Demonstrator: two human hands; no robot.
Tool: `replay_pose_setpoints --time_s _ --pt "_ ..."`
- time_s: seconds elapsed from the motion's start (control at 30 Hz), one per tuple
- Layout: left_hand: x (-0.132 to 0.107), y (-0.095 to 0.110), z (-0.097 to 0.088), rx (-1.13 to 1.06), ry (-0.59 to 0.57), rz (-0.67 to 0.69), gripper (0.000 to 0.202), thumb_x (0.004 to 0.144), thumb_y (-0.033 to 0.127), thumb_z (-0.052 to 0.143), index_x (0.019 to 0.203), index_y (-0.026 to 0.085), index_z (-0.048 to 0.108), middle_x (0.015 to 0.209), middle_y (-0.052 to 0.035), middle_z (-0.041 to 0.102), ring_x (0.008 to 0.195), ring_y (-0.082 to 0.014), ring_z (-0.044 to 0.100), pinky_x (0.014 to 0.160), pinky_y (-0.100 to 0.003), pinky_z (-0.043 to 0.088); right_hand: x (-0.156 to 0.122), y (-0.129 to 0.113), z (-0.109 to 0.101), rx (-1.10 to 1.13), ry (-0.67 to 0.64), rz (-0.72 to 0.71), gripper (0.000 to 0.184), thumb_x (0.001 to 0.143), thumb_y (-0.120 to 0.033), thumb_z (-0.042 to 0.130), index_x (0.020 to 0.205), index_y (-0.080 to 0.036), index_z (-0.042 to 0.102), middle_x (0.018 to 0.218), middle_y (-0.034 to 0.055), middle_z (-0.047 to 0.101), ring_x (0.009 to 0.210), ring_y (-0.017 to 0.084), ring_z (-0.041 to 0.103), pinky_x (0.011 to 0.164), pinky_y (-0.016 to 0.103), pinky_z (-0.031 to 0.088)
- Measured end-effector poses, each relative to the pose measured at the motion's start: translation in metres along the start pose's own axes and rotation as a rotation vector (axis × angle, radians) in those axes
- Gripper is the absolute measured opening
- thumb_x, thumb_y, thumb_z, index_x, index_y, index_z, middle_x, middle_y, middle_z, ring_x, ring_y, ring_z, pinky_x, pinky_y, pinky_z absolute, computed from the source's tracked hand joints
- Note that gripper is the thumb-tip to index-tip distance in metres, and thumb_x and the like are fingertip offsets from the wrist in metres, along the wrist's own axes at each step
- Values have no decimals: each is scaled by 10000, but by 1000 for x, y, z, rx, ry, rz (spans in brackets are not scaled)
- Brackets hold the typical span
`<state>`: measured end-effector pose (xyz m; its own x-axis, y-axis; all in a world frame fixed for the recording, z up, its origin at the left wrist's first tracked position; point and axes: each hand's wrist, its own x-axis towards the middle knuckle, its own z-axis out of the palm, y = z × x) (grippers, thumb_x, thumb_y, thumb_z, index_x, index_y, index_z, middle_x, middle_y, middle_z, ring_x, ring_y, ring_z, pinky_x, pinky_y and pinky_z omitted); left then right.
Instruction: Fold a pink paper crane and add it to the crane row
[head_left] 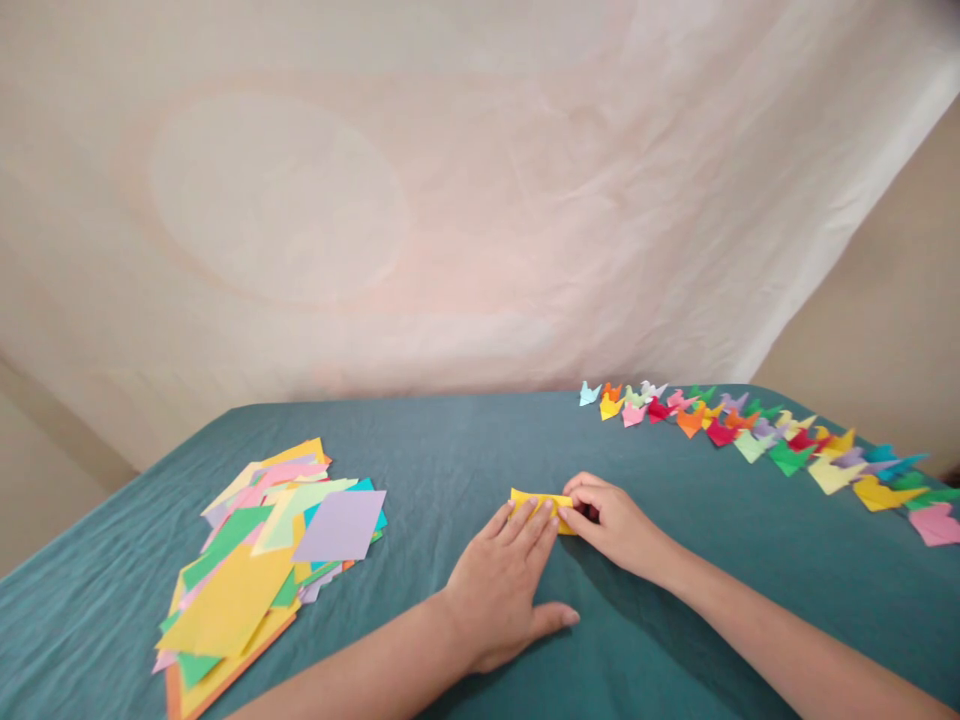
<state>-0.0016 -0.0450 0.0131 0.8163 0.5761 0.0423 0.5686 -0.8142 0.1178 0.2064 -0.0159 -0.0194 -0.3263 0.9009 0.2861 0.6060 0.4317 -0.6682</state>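
A folded yellow paper (534, 500) lies on the teal cloth (450, 440) in front of me. My left hand (504, 590) lies flat on the cloth, fingers stretched out, with the fingertips pressing the paper's left part. My right hand (611, 522) has its fingers curled and pinches the right end of the same yellow paper.
A loose pile of coloured paper squares (262, 550) lies at the left, with a lilac sheet (341, 525) on top. Several folded paper cranes (757, 435) run in a row along the table's right side. A pale cloth backdrop (450, 200) hangs behind.
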Motion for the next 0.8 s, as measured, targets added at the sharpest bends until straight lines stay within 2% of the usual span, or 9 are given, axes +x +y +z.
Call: replay_pose_setpoints --time_s 0.1,0.17,0.27,0.47,0.8 --pt "-1 -1 3 -3 1 -10 753 863 642 212 1414 130 195 1459 -120 226 1345 -274 184 1101 -437 91 -1 0 2 -8 38 11 147 817 -207 503 681 -172 544 785 18 553 606 109 509 558 237 425" --pt "-1 0 3 -6 6 -12 744 863 641 212 1411 136 209 1453 -120 245 1339 -277 204 1099 -447 88 -2 1 3 -20 76 28 36 791 -201 531 792 -176 557 773 10 548 635 121 522 582 246 441" --pt "0 1 1 -22 -15 -21 745 864 639 206 1404 127 229 1449 -125 253 1335 -281 212 1095 -445 105 -3 2 5 -39 97 32 178 772 -189 543 949 -180 555 812 15 555 683 133 536 615 260 458" --pt "-1 0 2 -53 -17 -19 718 876 617 222 1403 130 224 1453 -119 246 1339 -261 206 1091 -402 149 -3 1 4 -18 53 -28 135 812 -188 502 896 -186 608 909 46 560 728 135 549 662 272 476" --pt "-5 0 5 -93 10 -30 651 902 563 235 1401 143 229 1454 -107 249 1343 -247 199 1094 -391 158 -5 3 5 -5 52 -24 145 824 -209 499 914 -188 611 916 51 553 722 139 544 649 275 479"
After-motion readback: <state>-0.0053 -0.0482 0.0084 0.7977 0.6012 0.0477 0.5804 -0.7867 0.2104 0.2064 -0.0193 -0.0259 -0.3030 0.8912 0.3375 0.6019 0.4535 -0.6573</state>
